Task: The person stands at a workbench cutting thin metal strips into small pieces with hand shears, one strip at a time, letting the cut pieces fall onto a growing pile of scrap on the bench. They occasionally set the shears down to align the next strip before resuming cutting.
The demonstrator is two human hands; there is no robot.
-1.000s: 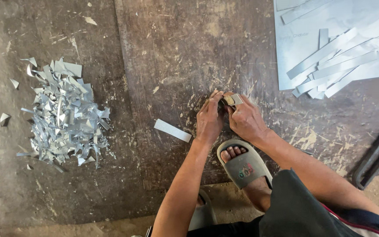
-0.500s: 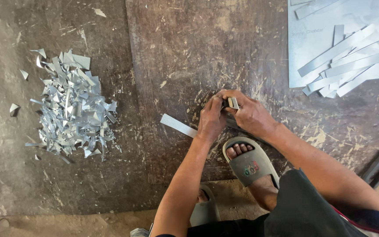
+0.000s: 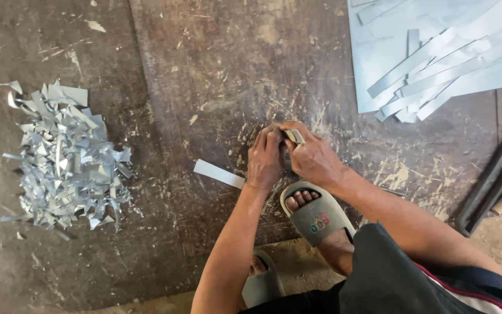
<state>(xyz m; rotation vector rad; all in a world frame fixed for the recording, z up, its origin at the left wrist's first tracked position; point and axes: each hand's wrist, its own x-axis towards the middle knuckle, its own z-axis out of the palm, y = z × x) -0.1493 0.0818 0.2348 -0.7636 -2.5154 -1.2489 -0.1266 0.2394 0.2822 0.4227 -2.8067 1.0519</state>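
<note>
Both hands met low over the scarred floor (image 3: 216,75). The left hand (image 3: 264,160) pinned one end of a grey metal strip (image 3: 219,173) flat, its free end pointing left. The right hand (image 3: 312,158) was closed round a small tool (image 3: 293,136), whose kind could not be told. The step in hand appeared to be cutting the strip. A heap of offcuts (image 3: 65,160) lay well to the left, uncut strips (image 3: 431,70) far right. The grey sandal (image 3: 316,218) rested just behind.
</note>
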